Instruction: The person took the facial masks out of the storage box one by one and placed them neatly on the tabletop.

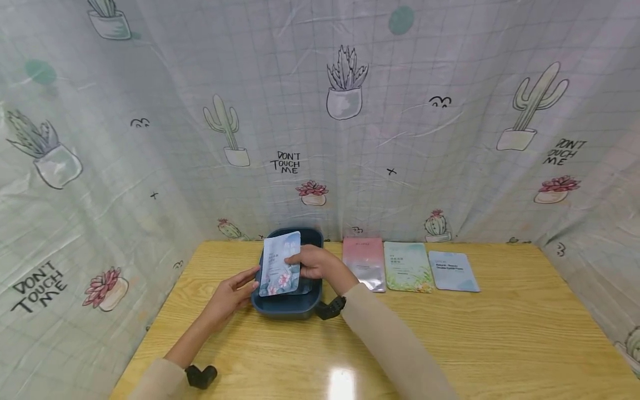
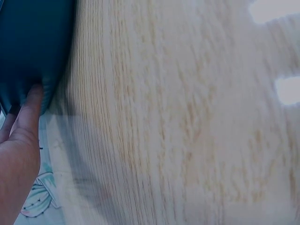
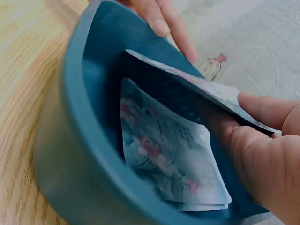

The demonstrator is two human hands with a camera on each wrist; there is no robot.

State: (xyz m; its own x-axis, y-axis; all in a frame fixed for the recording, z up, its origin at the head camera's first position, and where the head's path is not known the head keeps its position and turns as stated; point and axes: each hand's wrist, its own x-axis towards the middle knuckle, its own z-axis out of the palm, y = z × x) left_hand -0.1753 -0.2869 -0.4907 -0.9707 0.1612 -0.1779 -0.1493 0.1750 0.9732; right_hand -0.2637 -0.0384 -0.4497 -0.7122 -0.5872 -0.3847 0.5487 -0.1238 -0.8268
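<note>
My right hand (image 1: 315,261) pinches a pale blue flat sachet (image 1: 278,264), printed with pink flowers, between thumb and fingers. It is tilted over a dark blue plastic basin (image 1: 286,314). Deeper in the basin, the right wrist view shows more floral sachets (image 3: 168,150), at least two in a stack. At the basin's left side is my left hand (image 1: 231,294), its fairly straight fingers touching the outer wall near the rim. One finger (image 2: 33,103) presses the wall in the left wrist view.
Right of the basin lie a pink-and-silver sachet (image 1: 363,261), a pale green one (image 1: 407,266) and a smaller light blue one (image 1: 454,271), in a row on the wooden table (image 1: 490,333). A cactus-print curtain (image 1: 390,139) hangs behind the table.
</note>
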